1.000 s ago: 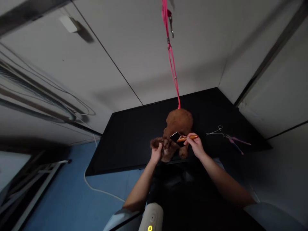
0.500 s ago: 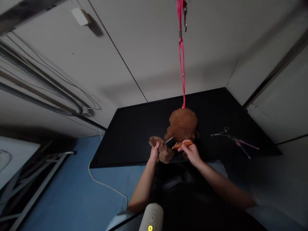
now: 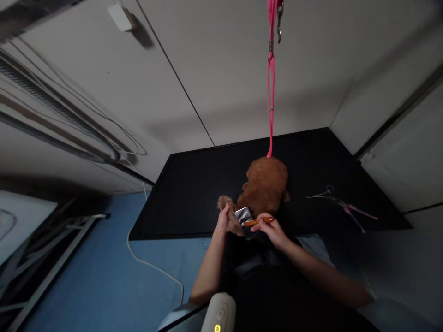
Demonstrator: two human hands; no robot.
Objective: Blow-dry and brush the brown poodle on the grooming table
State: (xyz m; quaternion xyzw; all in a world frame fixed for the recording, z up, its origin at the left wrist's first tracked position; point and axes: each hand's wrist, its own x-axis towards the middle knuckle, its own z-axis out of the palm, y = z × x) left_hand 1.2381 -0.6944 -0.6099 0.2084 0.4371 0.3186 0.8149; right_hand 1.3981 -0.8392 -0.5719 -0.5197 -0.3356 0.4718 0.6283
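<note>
A curly brown dog (image 3: 266, 182) is on the black table (image 3: 200, 184), seen from above, its near end toward me. My left hand (image 3: 223, 220) is closed on a lighter tuft of its fur (image 3: 234, 226), which may be a leg, ear or tail; I cannot tell which. My right hand (image 3: 272, 228) grips the orange wooden handle of a slicker brush (image 3: 243, 214). The shiny back of the brush head shows, and it lies against the held fur's right side. The bristles are hidden.
A pink grooming loop (image 3: 271, 97) hangs down to the dog. Metal forceps (image 3: 320, 194) and pink-handled scissors or pliers (image 3: 353, 212) lie at the table's right. A ribbed hose (image 3: 65, 113) runs along the wall at left. A white device (image 3: 219, 313) stands close below me.
The brush has turned so its shiny back faces up, and it has moved down along the held fur. That fur now looks narrower. The view has shifted slightly.
</note>
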